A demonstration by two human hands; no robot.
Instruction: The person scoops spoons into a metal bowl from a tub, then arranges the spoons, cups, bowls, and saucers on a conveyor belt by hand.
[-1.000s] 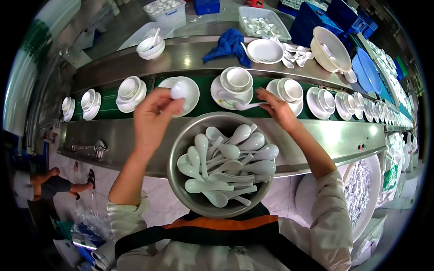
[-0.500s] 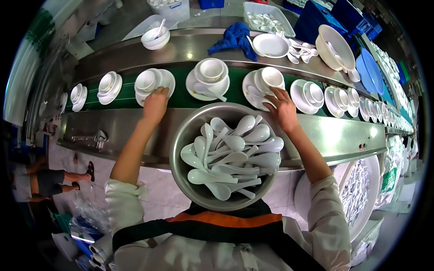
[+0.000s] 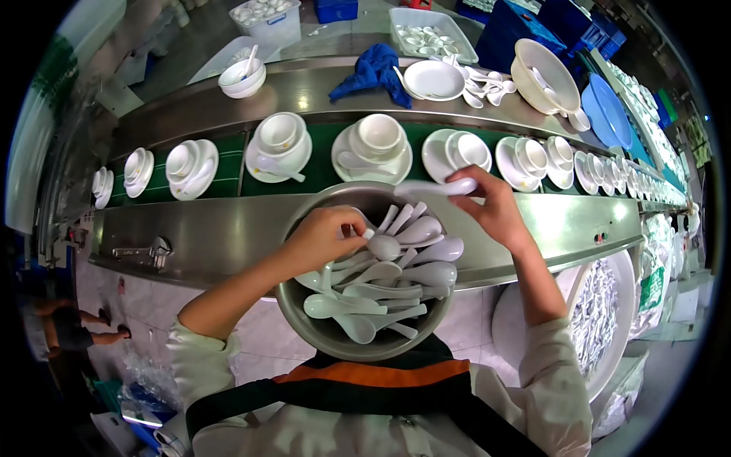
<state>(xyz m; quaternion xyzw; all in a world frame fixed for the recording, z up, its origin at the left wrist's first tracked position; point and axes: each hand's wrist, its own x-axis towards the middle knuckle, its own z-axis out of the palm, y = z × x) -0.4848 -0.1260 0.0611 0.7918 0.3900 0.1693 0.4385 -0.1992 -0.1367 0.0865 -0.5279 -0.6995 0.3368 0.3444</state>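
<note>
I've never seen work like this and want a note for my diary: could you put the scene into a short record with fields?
Left hand: over the metal bowl, fingertips at the heaped spoons; grip unclear
Right hand: holding one white spoon
Green belt: carries sets of white dishes
Near counter: wrench toward the left
Far ledge: blue cloth, stacked bowls, cream basin

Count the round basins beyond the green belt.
2: the cream basin on the steel ledge, and the blue basin just right of it in view. More may be hidden in the cluttered, dim background.
</note>
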